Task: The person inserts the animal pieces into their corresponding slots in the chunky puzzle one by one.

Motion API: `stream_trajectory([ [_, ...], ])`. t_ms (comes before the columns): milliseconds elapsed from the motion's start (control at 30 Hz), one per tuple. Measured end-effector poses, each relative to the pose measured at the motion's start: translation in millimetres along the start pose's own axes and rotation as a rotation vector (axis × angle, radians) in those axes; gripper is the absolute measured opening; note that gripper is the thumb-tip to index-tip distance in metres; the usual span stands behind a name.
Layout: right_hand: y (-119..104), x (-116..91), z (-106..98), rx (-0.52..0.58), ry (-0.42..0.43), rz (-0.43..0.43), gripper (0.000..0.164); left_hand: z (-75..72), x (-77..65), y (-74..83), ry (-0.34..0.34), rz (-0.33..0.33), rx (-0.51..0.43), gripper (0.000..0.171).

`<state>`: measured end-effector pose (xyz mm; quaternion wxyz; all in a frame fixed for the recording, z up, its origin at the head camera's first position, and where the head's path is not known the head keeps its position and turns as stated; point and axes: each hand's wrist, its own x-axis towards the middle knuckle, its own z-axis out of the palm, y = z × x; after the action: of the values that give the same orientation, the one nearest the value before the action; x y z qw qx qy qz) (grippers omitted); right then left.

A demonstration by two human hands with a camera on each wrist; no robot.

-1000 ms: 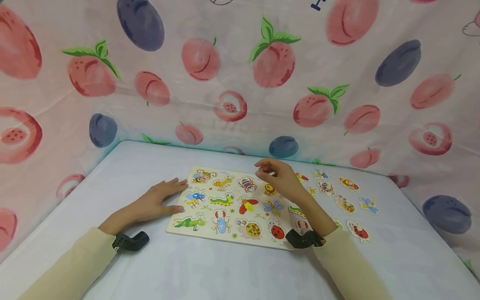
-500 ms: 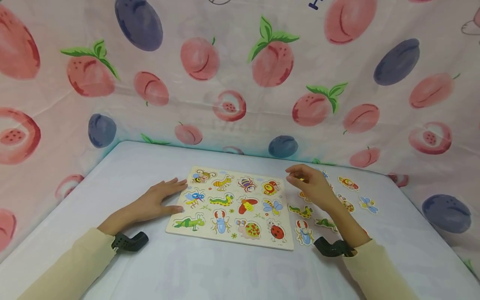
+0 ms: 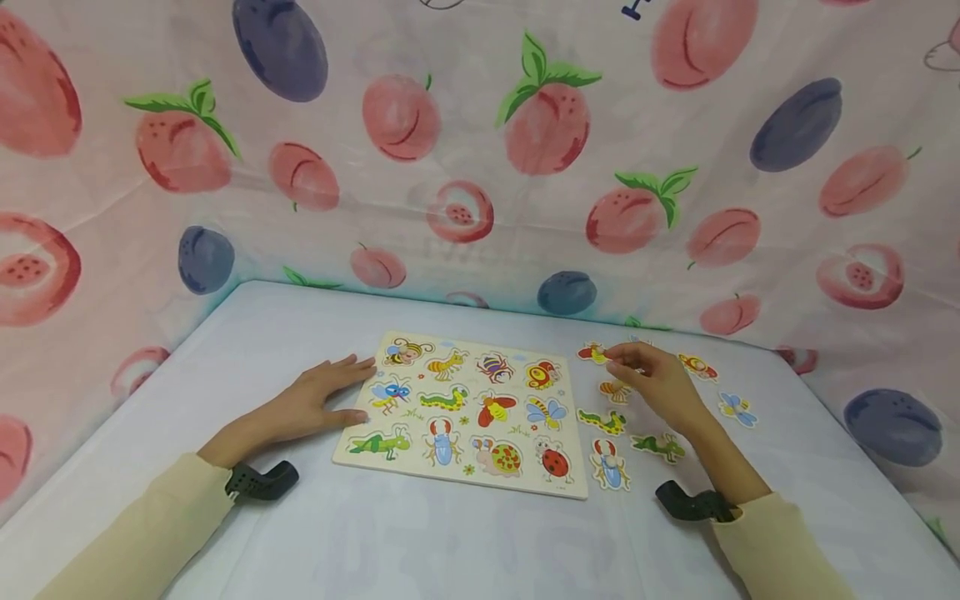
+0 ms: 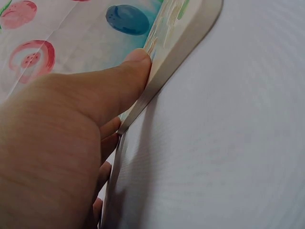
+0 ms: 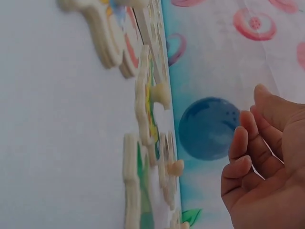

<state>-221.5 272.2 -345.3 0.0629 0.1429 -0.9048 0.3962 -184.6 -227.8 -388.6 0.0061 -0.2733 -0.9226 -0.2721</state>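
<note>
My left hand lies with fairly straight fingers at the left edge of a wooden insect puzzle board. In the left wrist view its thumb touches the board's edge. Over the loose knobbed pieces on the right hovers my right hand, fingertips close beside a red-and-yellow firefly piece. The right wrist view shows that hand's fingers loosely bent, with nothing between them and the thumb. An orange striped insect piece lies just below it; some pieces are hidden behind the hand and forearm.
Between the board and right forearm lie a caterpillar piece, a stag beetle piece and a grasshopper piece. Farther right are a red-and-yellow piece and a dragonfly piece. A fruit-print cloth rises behind the table.
My right hand has moved right and slightly down, from above the board's upper right part to above the loose pieces. The left hand and board have stayed in place.
</note>
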Motion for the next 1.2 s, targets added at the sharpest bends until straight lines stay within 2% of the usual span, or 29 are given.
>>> stream_trajectory([
  [167, 9.9, -0.2, -2.4, 0.048, 0.006, 0.046, 0.045, 0.0, -0.2, 1.5, 0.009, -0.001, -0.005, 0.074],
  [433, 25.9, -1.6, -2.5, 0.095, 0.005, 0.107, 0.045, 2.1, -0.7, 1.2, -0.013, -0.039, -0.014, 0.075],
  [700, 38.0, -6.8, -3.8, 0.039, 0.009, 0.194, 0.044, 2.3, 1.0, 3.5, -0.012, -0.026, -0.022, 0.075],
  [833, 42.7, -6.9, -2.4, 0.026, 0.019, 0.186, 0.041, 1.4, 1.8, 4.0, -0.008, -0.017, -0.014, 0.075],
  [1100, 52.7, -6.8, 4.3, -0.016, -0.014, 0.206, 0.037, -1.2, -0.3, 3.7, 0.002, 0.005, -0.017, 0.073],
  [1200, 53.0, -6.3, 5.8, -0.033, -0.015, 0.175, 0.037, -2.0, -1.6, 3.1, -0.003, -0.004, -0.012, 0.074],
])
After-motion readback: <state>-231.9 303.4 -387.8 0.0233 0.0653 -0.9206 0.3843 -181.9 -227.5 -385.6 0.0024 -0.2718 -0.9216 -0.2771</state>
